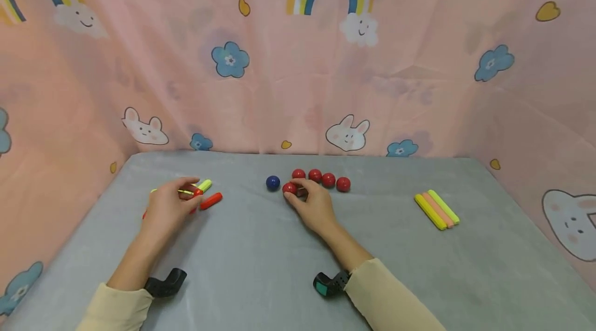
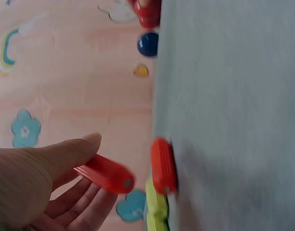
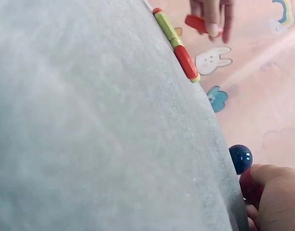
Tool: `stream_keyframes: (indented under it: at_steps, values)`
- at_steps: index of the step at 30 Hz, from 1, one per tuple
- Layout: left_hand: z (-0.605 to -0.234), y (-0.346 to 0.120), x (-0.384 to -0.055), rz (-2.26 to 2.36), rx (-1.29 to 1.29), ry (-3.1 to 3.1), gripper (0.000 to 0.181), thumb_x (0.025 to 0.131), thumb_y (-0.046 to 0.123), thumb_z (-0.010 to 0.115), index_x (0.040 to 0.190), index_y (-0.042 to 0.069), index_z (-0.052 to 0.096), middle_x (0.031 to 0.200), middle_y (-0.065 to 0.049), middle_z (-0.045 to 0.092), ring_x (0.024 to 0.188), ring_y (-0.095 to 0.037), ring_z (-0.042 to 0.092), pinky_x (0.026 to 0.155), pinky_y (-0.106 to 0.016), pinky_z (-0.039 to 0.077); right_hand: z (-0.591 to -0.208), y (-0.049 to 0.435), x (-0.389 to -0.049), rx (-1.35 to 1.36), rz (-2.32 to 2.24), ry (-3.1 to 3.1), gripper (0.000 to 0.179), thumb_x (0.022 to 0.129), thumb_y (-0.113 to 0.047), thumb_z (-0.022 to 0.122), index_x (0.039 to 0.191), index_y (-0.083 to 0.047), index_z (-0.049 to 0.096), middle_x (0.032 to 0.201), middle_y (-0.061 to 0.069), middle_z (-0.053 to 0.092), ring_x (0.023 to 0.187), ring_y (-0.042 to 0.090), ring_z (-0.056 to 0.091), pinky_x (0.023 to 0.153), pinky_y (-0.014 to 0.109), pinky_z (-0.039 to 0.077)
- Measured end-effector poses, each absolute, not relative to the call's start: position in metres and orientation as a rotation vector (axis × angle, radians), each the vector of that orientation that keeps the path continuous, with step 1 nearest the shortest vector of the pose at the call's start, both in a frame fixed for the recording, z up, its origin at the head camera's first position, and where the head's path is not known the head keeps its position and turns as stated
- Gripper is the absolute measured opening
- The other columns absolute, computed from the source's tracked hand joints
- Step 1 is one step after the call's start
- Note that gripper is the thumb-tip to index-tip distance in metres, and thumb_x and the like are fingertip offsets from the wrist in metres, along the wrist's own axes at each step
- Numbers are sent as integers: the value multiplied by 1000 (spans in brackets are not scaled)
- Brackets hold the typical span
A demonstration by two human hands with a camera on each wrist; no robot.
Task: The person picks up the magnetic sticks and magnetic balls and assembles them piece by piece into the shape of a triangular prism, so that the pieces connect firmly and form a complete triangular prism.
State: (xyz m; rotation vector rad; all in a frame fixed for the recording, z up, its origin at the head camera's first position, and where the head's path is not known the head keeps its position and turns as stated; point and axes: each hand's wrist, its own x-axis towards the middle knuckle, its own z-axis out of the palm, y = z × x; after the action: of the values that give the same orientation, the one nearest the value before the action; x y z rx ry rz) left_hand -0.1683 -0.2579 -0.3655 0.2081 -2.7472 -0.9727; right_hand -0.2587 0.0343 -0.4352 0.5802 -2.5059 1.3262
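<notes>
My left hand (image 1: 166, 206) pinches a red ribbed clay-like stick (image 2: 108, 174) between thumb and fingers, raised above the table. Below it lie another red stick (image 1: 211, 201) and a yellow-green stick (image 1: 204, 185); the hand hides part of this group in the head view. Toward the middle, my right hand (image 1: 316, 208) grips a shiny red ball (image 1: 289, 189) with thumb and fingertips. Just left of that ball sits a dark blue ball (image 1: 272, 183). Several more red balls (image 1: 328, 180) form a curved row behind and right of the right hand.
On the right side of the grey table (image 1: 261, 269), a yellow, a peach and a yellow-green stick (image 1: 437, 210) lie side by side. A pink patterned curtain (image 1: 279, 88) borders the table at the back and sides.
</notes>
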Motion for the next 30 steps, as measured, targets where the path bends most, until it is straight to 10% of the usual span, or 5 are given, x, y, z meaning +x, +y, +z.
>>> stream_keyframes:
  at_steps: [13, 22, 30]
  values:
    - [-332, -165, -213, -1298, -37, -2773, 62, 89, 22, 79, 145, 15, 54, 121, -15, 71, 94, -26, 75, 79, -36, 61, -430, 47, -266, 299, 1838, -2338, 33, 91, -19, 76, 121, -6, 71, 113, 16, 73, 90, 26, 76, 78, 30, 62]
    - [-392, -121, -233, -1761, 0, -2594, 30, 79, 21, 88, 102, 5, 77, 97, -9, 78, 83, -13, 69, 70, -27, 54, -436, 57, -274, 191, 2351, -2072, 32, 97, -14, 68, 126, -1, 66, 116, 19, 70, 85, 13, 74, 77, 25, 61]
    - [-427, -119, -243, -1856, -172, -2463, 34, 80, 9, 85, 112, 0, 75, 102, -14, 77, 83, -9, 70, 72, -19, 56, -432, 63, -275, 254, 2434, -1995, 33, 96, -9, 67, 127, 2, 64, 108, 8, 70, 88, 12, 72, 81, 29, 62]
